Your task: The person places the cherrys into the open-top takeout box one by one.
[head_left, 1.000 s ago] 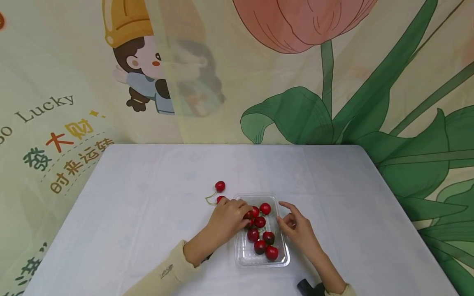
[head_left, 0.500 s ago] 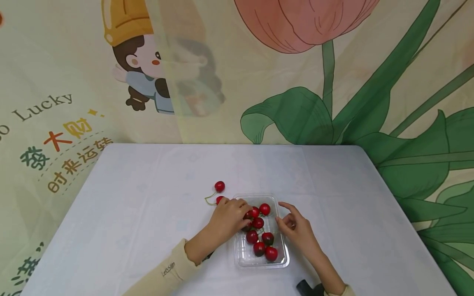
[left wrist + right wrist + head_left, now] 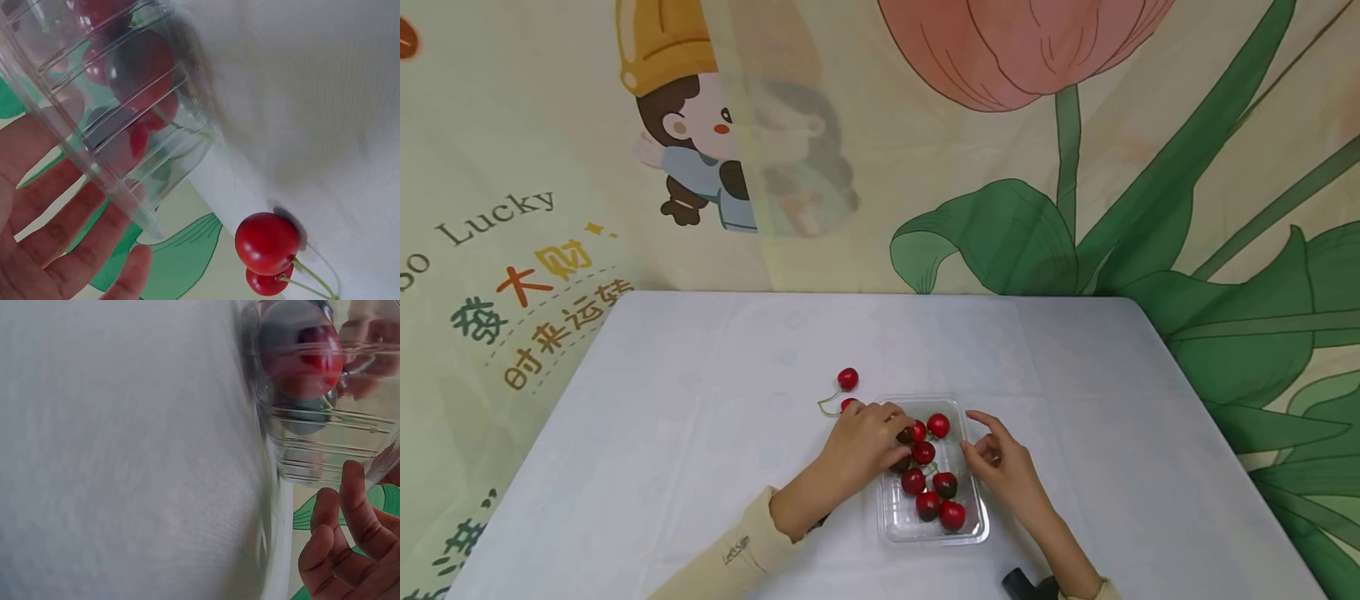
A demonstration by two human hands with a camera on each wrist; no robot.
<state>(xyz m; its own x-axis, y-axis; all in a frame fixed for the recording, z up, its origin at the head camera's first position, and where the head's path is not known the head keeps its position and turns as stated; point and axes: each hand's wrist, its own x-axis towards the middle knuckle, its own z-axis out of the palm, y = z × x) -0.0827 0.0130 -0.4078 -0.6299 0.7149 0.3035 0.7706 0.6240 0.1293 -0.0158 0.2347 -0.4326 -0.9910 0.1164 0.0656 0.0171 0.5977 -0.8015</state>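
Note:
A clear plastic box [image 3: 897,523] holding several dark red cherries [image 3: 928,506] stands on the white-covered table. My left hand [image 3: 862,437] reaches over its left wall, fingers among the upper cherries. A dark cherry [image 3: 905,435] shows between its thumb and finger; whether they pinch it cannot be seen. In the left wrist view the left hand's [image 3: 59,231] other fingers lie fairly straight along the rim. My right hand [image 3: 1006,471], loosely curled, has its thumb and forefinger at the right wall. The right wrist view shows its fingers [image 3: 354,487] beside the ribbed plastic, holding no cherry.
Two cherries joined by their stems lie left of the box: the far one [image 3: 847,379] in full view, the near one [image 3: 848,404] partly behind my left hand. A black device [image 3: 1028,585] sits by my right wrist. A printed backdrop [image 3: 820,250] rises behind the table.
Near my left thumb, cherries in the box have shifted slightly toward me and to the left. Both hands keep nearly the same place; the head view drifts a little.

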